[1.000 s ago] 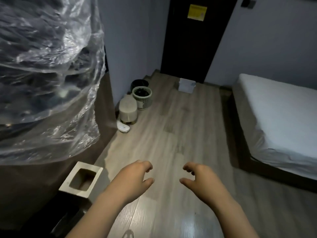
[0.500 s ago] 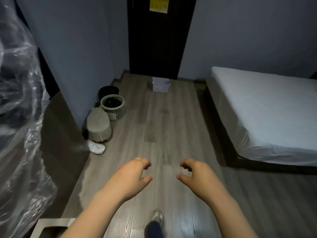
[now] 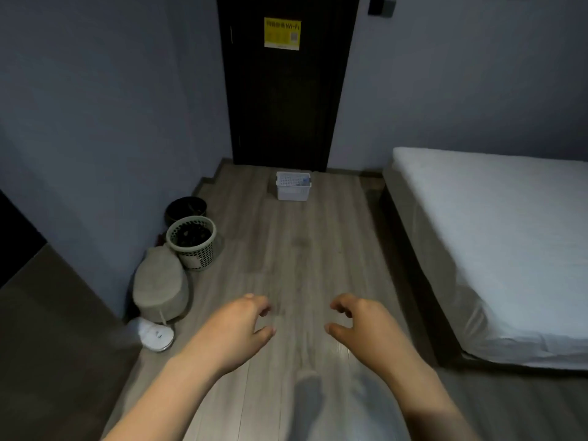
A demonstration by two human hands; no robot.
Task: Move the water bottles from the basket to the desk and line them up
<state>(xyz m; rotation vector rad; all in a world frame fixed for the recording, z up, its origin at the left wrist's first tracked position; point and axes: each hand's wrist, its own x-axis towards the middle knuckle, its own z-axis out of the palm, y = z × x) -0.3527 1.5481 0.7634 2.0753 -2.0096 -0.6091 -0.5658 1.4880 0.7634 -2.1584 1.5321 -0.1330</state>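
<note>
Basket stands well beyond left grip and right grip.

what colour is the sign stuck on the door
Yellow, with white "Wi-Fi" lettering; the sign on the dark door shows in the head view.

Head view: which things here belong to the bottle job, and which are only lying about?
Job: white basket, left hand, right hand, both empty.
Lying about: green bin, black bin, beige bag, bed, door.

head view, forward-down, floor below
</note>
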